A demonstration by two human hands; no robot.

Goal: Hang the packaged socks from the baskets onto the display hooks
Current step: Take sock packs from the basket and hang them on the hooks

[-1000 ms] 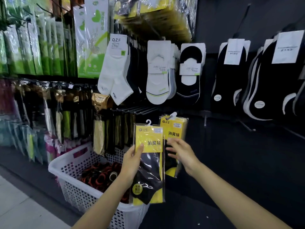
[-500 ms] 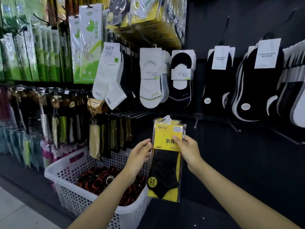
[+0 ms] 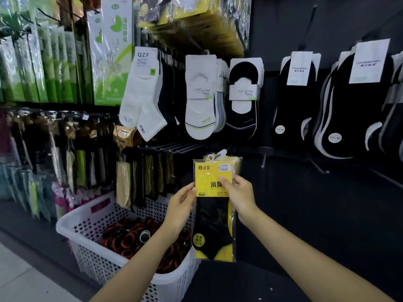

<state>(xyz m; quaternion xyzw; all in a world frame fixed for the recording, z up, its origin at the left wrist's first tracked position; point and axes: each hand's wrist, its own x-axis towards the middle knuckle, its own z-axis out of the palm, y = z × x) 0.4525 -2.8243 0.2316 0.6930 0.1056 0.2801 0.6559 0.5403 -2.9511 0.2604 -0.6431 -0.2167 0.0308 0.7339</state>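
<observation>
Between the left hand and the right hand, the packaged socks are pinched at the yellow card header, one side edge in each hand's fingers. The long axis is held upright, white hanger uppermost, toe end lowermost. Below the left hand, a white basket is seen.

White sock band, upper centre-left: "QZF"; the finer print beneath is unreadable.
Sock packet, centre, top of its yellow card: "达足" beside a small logo.
Same card, middle: "消臭", the rest covered by the right hand.
Round sticker, low on the packet: seems to read "无骨缝合".
White cards on the black socks, right: print too blurred to read.
</observation>
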